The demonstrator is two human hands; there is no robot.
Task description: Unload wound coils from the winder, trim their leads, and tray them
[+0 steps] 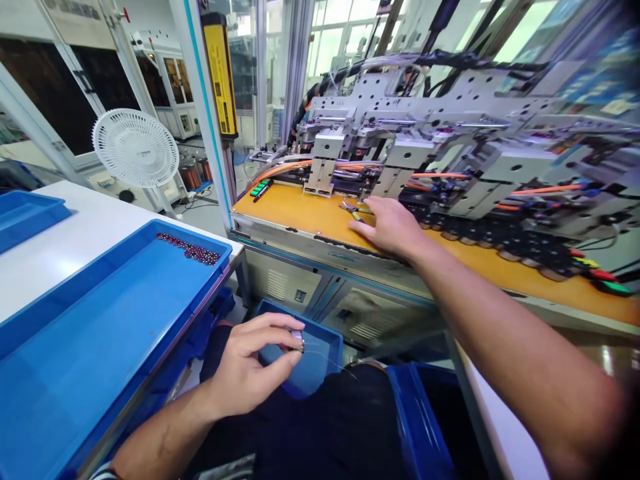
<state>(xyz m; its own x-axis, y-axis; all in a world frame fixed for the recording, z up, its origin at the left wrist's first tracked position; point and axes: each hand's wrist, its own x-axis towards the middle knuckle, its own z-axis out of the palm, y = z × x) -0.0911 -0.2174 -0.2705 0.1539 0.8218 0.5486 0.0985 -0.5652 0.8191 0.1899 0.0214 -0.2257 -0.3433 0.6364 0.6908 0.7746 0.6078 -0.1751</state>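
My left hand (253,363) is closed in a pinch above my lap. Between its thumb and fingers is a small metallic part (298,339) with fine wires trailing to the right; my fingers hide some of it. My right hand (393,225) reaches over the orange-yellow bench top (287,208) of the machine, thumb and fingers apart. Right at its fingertips lies a small pair of pliers (352,209) with yellow-green handles. The hand partly covers the handles, and whether it touches them is hard to see.
A large blue tray (100,313) at left holds several small dark red parts (187,249). Machine fixtures (400,160) line the back of the bench. A black pen (262,191) lies near its left corner. A blue bin (327,340) sits below, and a white fan (136,148) stands behind.
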